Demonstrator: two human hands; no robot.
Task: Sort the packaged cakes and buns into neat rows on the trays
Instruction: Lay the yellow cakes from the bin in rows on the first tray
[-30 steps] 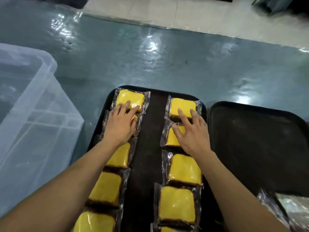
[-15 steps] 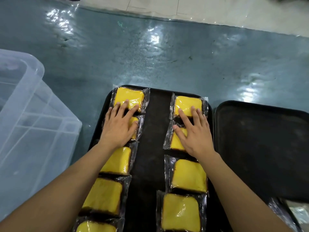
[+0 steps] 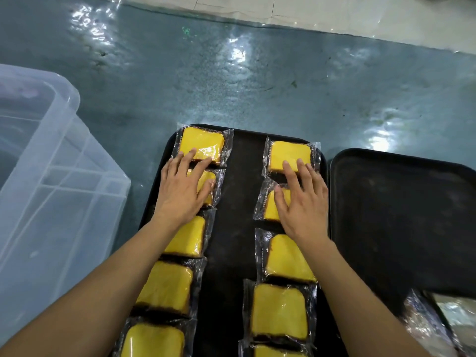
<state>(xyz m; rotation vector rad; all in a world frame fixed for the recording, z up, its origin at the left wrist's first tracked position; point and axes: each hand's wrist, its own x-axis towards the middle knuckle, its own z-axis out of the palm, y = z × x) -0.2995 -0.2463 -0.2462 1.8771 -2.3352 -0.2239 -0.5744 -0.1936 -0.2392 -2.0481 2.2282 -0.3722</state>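
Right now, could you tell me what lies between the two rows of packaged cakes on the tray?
In the head view, only a bare black strip of the tray separates the left row from the right row.

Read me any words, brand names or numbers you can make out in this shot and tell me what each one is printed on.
No text can be read here.
Cake wrappers: a strip of small white print runs along the clear edge seam, too small and blurred to read.
Black trays: no markings visible.
Clear plastic bin: no label visible.

Nearest cakes cut off below
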